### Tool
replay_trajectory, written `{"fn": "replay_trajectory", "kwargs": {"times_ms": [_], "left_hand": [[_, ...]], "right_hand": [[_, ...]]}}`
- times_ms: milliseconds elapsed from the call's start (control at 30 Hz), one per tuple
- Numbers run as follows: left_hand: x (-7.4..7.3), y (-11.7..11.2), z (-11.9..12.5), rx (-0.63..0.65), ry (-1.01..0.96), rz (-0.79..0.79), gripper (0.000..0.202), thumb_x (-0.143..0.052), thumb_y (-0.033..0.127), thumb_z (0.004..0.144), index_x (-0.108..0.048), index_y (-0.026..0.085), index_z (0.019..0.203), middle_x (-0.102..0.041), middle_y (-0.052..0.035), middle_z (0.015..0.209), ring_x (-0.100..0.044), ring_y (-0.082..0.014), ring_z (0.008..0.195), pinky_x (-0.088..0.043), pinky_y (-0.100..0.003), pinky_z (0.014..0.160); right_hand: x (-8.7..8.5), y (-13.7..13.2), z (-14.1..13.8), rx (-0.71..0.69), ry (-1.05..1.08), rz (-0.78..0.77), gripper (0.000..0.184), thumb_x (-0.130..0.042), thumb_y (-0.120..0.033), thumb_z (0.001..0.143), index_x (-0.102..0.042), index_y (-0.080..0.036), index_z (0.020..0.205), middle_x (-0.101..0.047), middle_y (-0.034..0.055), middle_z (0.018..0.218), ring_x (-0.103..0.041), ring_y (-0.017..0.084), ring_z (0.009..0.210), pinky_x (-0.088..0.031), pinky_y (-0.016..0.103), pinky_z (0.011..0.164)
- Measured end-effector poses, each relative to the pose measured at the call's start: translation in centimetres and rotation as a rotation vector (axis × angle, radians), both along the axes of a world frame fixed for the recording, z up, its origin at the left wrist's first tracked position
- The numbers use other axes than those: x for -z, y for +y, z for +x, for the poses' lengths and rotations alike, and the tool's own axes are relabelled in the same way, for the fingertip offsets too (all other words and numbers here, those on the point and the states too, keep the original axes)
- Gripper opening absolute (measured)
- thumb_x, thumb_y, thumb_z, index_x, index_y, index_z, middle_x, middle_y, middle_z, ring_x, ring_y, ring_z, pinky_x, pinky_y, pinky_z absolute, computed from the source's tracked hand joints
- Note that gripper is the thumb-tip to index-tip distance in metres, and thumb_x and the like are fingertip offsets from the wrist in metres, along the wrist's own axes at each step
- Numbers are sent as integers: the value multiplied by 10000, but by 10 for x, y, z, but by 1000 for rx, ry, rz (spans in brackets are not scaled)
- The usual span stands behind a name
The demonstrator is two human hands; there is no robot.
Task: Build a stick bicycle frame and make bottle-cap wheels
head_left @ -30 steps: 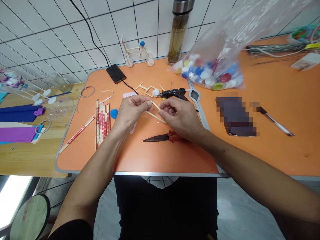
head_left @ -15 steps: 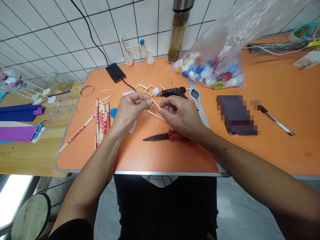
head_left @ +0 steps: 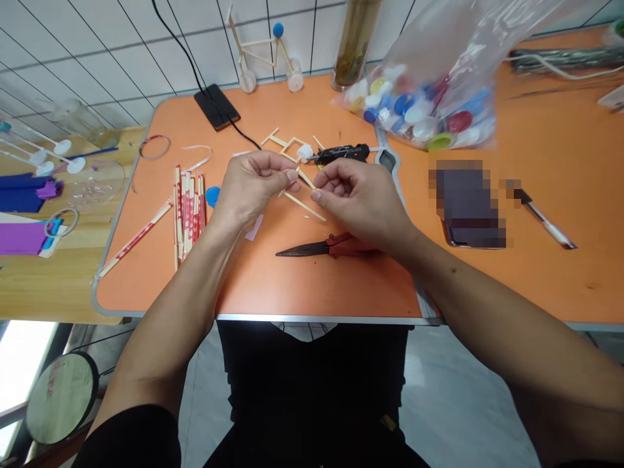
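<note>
My left hand (head_left: 251, 188) and my right hand (head_left: 363, 201) meet over the orange table (head_left: 273, 279), both pinched on thin wooden sticks (head_left: 303, 207) held between them. One short stick points up from my left fingertips and a longer one slants down to the right. Red-handled pliers (head_left: 324, 246) lie on the table just below my right hand. A black glue gun (head_left: 341, 153) lies just beyond my hands, next to a small stick frame with a white cap (head_left: 292, 148).
Wrapped chopsticks (head_left: 188, 211) and a blue cap (head_left: 212, 195) lie left of my hands. A bag of bottle caps (head_left: 419, 117), a stick bicycle model (head_left: 266, 55), a phone on a cable (head_left: 217, 107) and a bottle (head_left: 355, 42) stand at the back. A pen (head_left: 543, 221) lies right.
The view has tilted down and forward, so everything sits higher in the picture. My hands keep the same pinch on the sticks.
</note>
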State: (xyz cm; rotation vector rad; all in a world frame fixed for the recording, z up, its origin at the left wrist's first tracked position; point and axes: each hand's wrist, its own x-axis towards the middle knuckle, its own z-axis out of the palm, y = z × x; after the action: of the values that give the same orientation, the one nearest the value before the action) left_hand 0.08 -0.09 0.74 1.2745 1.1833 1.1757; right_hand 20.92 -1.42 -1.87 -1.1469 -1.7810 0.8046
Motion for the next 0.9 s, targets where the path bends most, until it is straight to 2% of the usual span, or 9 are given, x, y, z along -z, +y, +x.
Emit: {"fn": "replay_trajectory", "kwargs": {"times_ms": [200, 300, 367, 500, 600, 733, 900], "left_hand": [[1, 1, 3, -22, 6, -35, 296, -1064, 226, 726, -779, 178, 788, -769, -42, 724, -789, -252, 836, -607, -378, 812], [2, 2, 4, 19, 30, -5, 296, -1058, 267, 758, -771, 201, 790, -764, -27, 709, -756, -233, 828, -582, -379, 810], [1, 1, 5, 24, 28, 9, 267, -1028, 233, 798, -764, 207, 766, -758, -17, 701, -743, -216, 801, -580, -384, 825], [-3, -1, 7, -31, 24, -49, 212, -973, 84, 814, -779, 159, 773, -745, -37, 691, -782, -247, 839, -564, -391, 854], [-4, -2, 7, -47, 15, -72, 205, -972, 82, 808, -783, 159, 784, -753, -42, 700, -800, -278, 886, -569, -399, 858], [-3, -2, 6, -42, 6, -70, 246, -1003, 128, 776, -772, 213, 781, -757, -25, 696, -800, -302, 943, -602, -431, 876], [-5, -4, 7, -44, 1, -60, 196, -951, 66, 816, -788, 161, 764, -751, -34, 705, -795, -257, 829, -574, -390, 828]], "right_hand": [[0, 4, 4, -38, 19, -76, 218, -904, -361, 940, -737, -225, 906, -661, 11, 807, -631, 165, 769, -526, 314, 677], [1, 4, 5, -39, 17, -81, 237, -912, -382, 937, -733, -227, 918, -657, 13, 818, -642, 168, 787, -535, 307, 668], [1, 4, 4, -33, 15, -79, 248, -917, -389, 934, -728, -229, 919, -655, 13, 818, -648, 171, 796, -543, 306, 671], [3, 4, 3, -32, 25, -76, 238, -918, -375, 934, -730, -228, 933, -658, 13, 826, -651, 165, 791, -561, 310, 688], [3, 3, 2, -26, 28, -81, 232, -914, -374, 938, -733, -229, 941, -664, 15, 832, -656, 167, 793, -565, 314, 688], [2, 2, 1, -18, 24, -92, 232, -922, -360, 927, -725, -237, 938, -697, 26, 862, -659, 177, 806, -571, 318, 684], [5, 1, 0, -12, 30, -78, 185, -900, -283, 928, -724, -229, 920, -706, 24, 876, -648, 163, 787, -568, 318, 694]]}}
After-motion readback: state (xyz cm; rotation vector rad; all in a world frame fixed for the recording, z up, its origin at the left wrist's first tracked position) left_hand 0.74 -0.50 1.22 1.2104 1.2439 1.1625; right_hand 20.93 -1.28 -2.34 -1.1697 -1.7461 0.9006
